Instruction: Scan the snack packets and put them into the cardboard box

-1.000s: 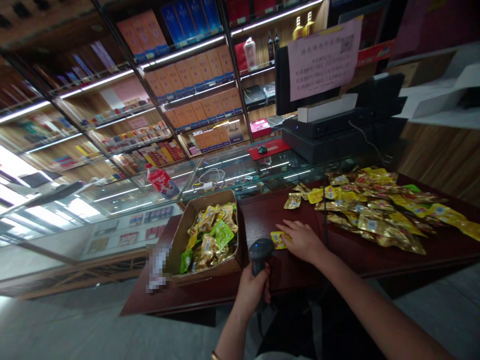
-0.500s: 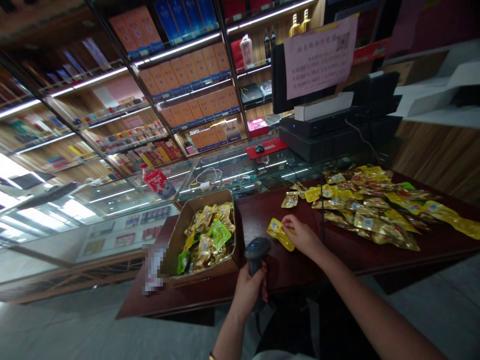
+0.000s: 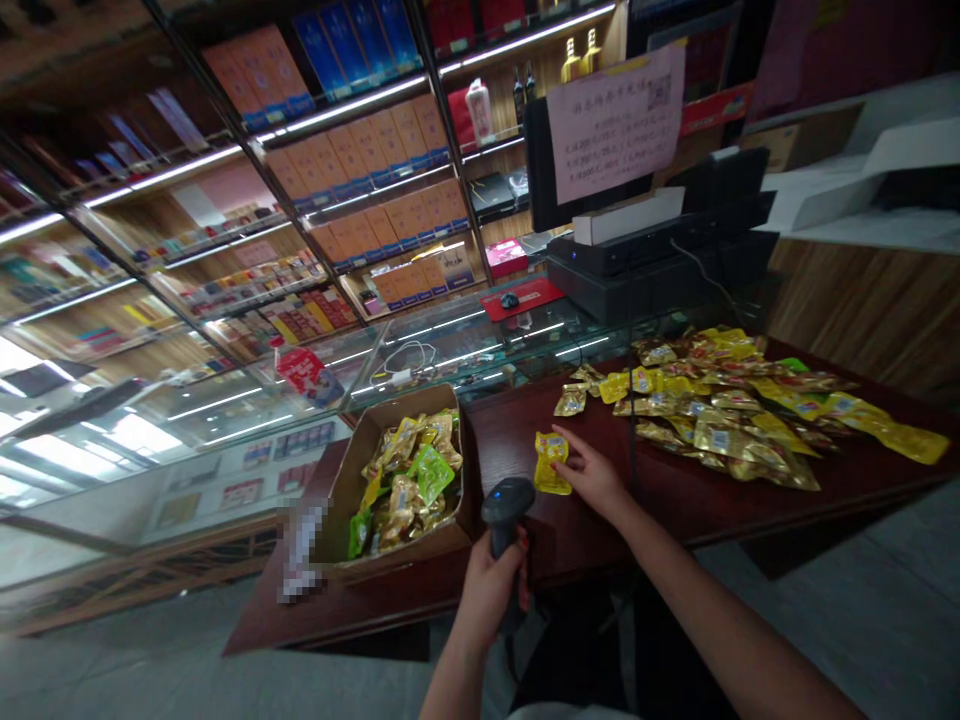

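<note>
My left hand (image 3: 491,585) is wrapped round the handle of a black barcode scanner (image 3: 508,503), whose head points forward over the dark red tabletop (image 3: 491,440). To its right, my right hand (image 3: 592,475) grips a small yellow snack packet (image 3: 550,463) by its right edge, thumb on the near part and fingers at the top. Whether the packet rests on the wood or is slightly lifted, I cannot tell. Left of the scanner stands an open cardboard box (image 3: 339,500) filled with gold, yellow and green packets. A heap of gold and yellow packets (image 3: 720,400) lies on the right.
Behind the table runs a glass display counter (image 3: 465,345) with a red mouse pad (image 3: 536,296) on it. A monitor with a pink paper notice (image 3: 619,130) stands above a black cash drawer (image 3: 600,285). Lit shelves of boxes fill the background.
The yellow packet has turned more upright and straight under my right hand, and the fingers have shifted to its right edge. My left hand keeps the scanner. The view has shifted slightly.
</note>
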The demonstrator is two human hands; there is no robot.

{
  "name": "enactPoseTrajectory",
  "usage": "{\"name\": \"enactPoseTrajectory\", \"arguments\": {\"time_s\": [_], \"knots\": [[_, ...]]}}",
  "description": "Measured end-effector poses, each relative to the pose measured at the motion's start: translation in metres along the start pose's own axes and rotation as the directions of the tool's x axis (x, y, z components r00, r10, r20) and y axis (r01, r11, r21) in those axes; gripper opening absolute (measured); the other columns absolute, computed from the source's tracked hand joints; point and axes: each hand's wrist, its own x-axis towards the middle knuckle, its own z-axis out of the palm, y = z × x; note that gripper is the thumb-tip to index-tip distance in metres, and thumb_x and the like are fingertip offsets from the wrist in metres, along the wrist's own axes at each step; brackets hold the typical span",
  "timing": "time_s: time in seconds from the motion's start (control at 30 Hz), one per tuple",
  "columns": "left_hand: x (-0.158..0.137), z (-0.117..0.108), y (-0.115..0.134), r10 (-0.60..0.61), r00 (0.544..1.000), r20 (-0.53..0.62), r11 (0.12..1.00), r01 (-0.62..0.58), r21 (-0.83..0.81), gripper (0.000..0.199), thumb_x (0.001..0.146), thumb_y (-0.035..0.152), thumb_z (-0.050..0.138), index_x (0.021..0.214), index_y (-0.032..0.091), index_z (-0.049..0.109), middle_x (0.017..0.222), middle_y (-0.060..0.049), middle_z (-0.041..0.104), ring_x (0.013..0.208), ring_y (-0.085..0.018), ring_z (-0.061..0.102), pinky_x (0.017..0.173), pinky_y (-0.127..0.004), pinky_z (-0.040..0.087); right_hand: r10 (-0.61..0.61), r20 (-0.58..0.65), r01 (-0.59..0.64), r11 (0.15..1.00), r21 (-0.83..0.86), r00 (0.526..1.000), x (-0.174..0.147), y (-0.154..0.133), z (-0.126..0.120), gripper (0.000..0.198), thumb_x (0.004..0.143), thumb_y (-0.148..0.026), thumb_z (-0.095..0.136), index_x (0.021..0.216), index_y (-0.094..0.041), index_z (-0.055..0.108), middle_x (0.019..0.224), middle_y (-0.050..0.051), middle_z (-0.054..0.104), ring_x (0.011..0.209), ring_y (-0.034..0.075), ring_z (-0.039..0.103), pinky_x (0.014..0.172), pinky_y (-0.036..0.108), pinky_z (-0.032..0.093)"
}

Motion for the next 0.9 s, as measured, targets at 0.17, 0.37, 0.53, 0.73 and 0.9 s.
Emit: {"name": "enactPoseTrajectory", "arguments": {"time_s": [0.17,0.37,0.53,0.73,0.9], "knots": [[-0.009,0.001,0.019,0.045,0.998,0.036,0.999,-0.046,0.029,0.035,0.073,0.045,0.072,0.09,0.017,0.059,0.052,0.008,0.053,0.031,-0.009,0.047,0.034,-0.019,0.039,-0.006,0.021,0.006,0.999,0.037,1.0,-0.001,0.0,0.001,0.077,0.077,-0.035,0.068,0.149,-0.027,0.042,0.115,0.007,0.072,0.084,0.02,0.074,0.075,0.034,0.062],[-0.015,0.0,0.035,0.079,0.994,0.076,0.995,-0.084,0.061,0.034,0.076,0.045,0.07,0.092,0.016,0.06,0.052,0.007,0.054,0.033,-0.008,0.048,0.036,-0.019,0.039,-0.096,-0.01,0.094,0.992,-0.085,0.995,-0.003,-0.002,0.0,0.071,0.078,-0.028,0.068,0.146,-0.027,0.047,0.118,0.007,0.066,0.087,0.019,0.073,0.079,0.033,0.062],[-0.018,0.002,0.039,0.069,0.992,0.107,0.988,-0.082,0.128,0.03,0.077,0.041,0.067,0.09,0.016,0.06,0.051,0.006,0.054,0.032,-0.008,0.047,0.036,-0.017,0.037,-0.195,-0.029,0.184,0.959,-0.216,0.98,-0.006,-0.006,-0.001,0.066,0.082,-0.029,0.067,0.145,-0.029,0.048,0.117,0.007,0.062,0.093,0.02,0.071,0.083,0.033,0.061],[-0.019,0.006,0.045,0.055,0.994,0.089,0.986,-0.069,0.152,0.026,0.077,0.039,0.064,0.089,0.016,0.059,0.051,0.006,0.054,0.032,-0.009,0.048,0.036,-0.018,0.038,-0.243,-0.035,0.225,0.935,-0.274,0.969,-0.01,-0.018,0.0,0.062,0.085,-0.026,0.064,0.145,-0.03,0.048,0.114,0.006,0.062,0.097,0.021,0.07,0.085,0.034,0.061],[-0.021,0.006,0.049,0.077,0.992,0.097,0.984,-0.091,0.151,0.027,0.077,0.039,0.064,0.091,0.016,0.058,0.049,0.007,0.054,0.031,-0.009,0.047,0.036,-0.018,0.036,-0.3,-0.05,0.264,0.897,-0.355,0.953,-0.012,-0.024,0.0,0.057,0.086,-0.023,0.06,0.141,-0.031,0.05,0.12,0.007,0.061,0.099,0.02,0.068,0.089,0.035,0.06]]}}
